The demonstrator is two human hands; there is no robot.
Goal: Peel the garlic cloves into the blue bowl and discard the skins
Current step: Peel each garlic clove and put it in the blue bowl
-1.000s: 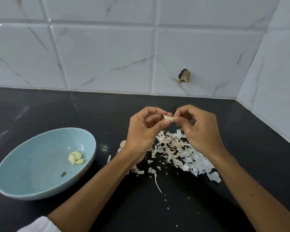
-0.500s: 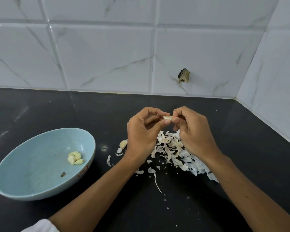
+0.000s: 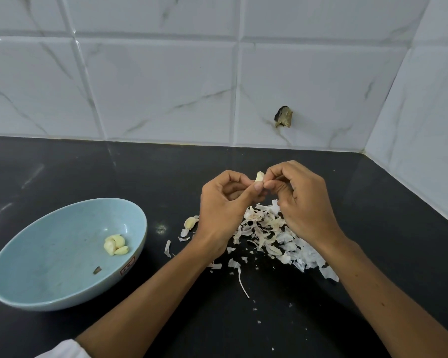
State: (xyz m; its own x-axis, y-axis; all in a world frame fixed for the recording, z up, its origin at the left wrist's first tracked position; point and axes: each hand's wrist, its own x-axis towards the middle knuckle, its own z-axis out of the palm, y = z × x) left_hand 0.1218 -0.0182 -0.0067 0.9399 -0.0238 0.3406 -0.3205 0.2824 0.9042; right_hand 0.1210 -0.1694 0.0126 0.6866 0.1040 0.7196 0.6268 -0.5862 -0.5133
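Above the pile of skins on the dark table, both hands meet: left hand curled, thumb pinching the garlic clove from below, right hand curled too, fingertips nipping the clove's other side. Over to the left, the blue bowl sits on the table with three peeled cloves and a dark scrap inside. One unpeeled clove lies just beside the left wrist.

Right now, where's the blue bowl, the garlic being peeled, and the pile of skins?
blue bowl [image 3: 49, 250]: head view, bare inner wall.
garlic clove [image 3: 259, 176]: head view, its exposed pale tip.
pile of skins [image 3: 269, 227]: head view, middle of the heap.
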